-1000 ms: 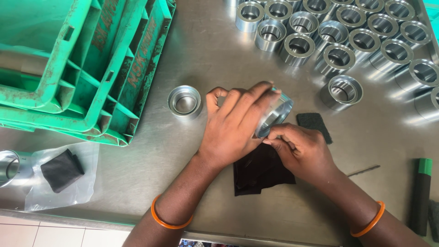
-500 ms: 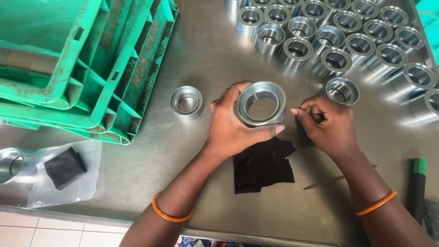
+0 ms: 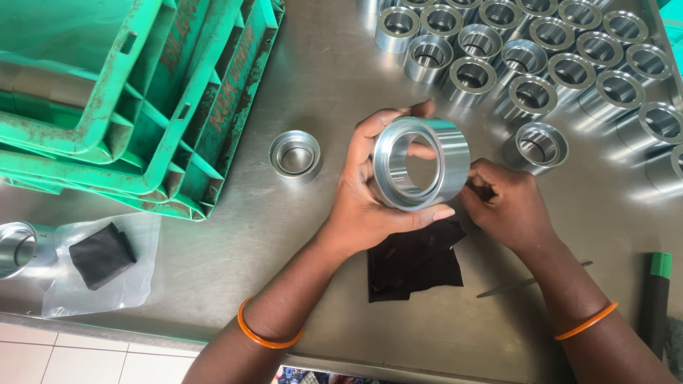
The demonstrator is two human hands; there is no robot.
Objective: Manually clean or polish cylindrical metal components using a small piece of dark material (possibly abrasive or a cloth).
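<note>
My left hand (image 3: 370, 203) grips a shiny metal ring (image 3: 421, 162), a short wide sleeve, lifted off the steel table with its bore turned toward me. My right hand (image 3: 506, 203) is curled just right of the ring, fingertips closed on something small and dark that I cannot make out. Under both hands a black cloth (image 3: 413, 259) lies on the table. Both wrists wear orange bangles.
Several matching metal rings (image 3: 526, 53) stand in rows at the back right, one apart (image 3: 541, 144) near my right hand. A smaller ring (image 3: 294, 153) sits left of my hand. Stacked green crates (image 3: 142, 99) fill the left. A plastic bag with dark cloth (image 3: 99, 259), a green-capped marker (image 3: 658, 299).
My left hand has lifted the ring off the cloth and tilted it so the bore faces me. My right hand has moved off to its right side.
</note>
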